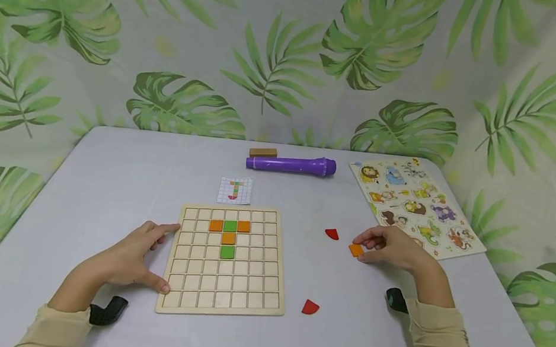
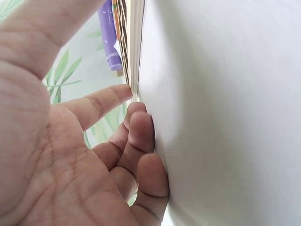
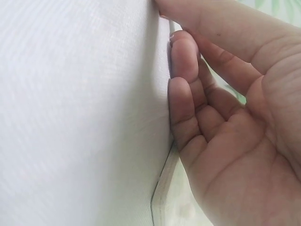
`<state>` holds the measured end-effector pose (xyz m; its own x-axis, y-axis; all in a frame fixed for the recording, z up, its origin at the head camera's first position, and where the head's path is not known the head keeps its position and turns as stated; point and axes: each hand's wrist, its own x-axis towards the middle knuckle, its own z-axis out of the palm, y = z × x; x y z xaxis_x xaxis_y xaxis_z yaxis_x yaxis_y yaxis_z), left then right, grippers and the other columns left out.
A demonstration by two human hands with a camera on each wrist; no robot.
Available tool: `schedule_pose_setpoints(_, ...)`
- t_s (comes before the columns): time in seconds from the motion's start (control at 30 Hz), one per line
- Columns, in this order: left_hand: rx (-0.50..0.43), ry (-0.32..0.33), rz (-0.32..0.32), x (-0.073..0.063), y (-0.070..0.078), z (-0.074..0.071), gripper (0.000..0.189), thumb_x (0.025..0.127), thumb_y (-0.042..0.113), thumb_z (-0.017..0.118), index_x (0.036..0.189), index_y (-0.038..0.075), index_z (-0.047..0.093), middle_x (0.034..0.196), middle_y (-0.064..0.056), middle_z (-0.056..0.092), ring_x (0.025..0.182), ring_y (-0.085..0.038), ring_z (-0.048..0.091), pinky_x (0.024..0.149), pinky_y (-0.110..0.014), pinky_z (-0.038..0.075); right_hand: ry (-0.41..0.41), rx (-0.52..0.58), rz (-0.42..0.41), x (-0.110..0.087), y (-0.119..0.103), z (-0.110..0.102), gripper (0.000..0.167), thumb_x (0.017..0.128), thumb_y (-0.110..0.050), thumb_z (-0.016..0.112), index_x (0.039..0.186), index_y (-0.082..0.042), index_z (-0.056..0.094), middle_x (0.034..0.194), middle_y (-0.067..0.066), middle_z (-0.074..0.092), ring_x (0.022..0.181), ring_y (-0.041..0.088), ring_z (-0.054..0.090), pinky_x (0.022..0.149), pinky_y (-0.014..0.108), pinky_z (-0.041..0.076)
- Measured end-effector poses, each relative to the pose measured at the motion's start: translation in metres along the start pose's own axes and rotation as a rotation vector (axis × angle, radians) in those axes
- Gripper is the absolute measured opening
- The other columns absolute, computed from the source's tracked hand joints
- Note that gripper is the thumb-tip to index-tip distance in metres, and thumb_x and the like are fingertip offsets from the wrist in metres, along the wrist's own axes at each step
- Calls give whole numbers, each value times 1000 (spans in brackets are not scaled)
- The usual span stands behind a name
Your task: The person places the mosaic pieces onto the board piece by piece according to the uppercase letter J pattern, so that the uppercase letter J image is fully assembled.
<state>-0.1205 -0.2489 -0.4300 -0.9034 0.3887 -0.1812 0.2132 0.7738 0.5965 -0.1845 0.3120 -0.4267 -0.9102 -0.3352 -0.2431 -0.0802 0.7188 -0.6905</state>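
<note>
Hands (image 1: 129, 258) (image 1: 397, 249) touch grooved wooden board (image 1: 240, 283) and square orange tile (image 1: 355, 250).

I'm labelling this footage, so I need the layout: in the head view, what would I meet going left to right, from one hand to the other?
Left hand → wooden grid board → upper red piece → orange tile → right hand.

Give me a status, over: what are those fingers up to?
Left fingers touch left edge of grid board. Right fingers pinch orange tile. Board carries five tiles. One red piece roughly between board and held tile.
</note>
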Motion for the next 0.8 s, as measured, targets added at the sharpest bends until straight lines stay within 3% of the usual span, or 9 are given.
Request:
schedule_pose_setpoints(0.4,8,-5,-7,0,0,1,130,61,48,104,166,12,38,126,-11,52,111,-23,48,95,-43,45,10,6,7,0,-2,2,37,89,-19,89,120,-3,77,105,10,69,96,19,55,77,20,45)
schedule_pose_setpoints(0.57,12,-9,-11,-1,1,1,130,62,49,104,167,13,37,127,-11,52,113,-24,50,98,-46,46,10,-27,8,0,-5,5,35,90,-21,89,118,-4,77,103,8,68,95,18,56,78,20,46)
schedule_pose_setpoints(0.8,20,-9,-5,0,1,-1,129,62,48,104,167,12,37,127,-13,52,115,-26,51,99,-48,46,73,-110,-39,3,-15,9,30,89,-23,90,110,-6,78,100,6,72,92,16,61,79,20,51)
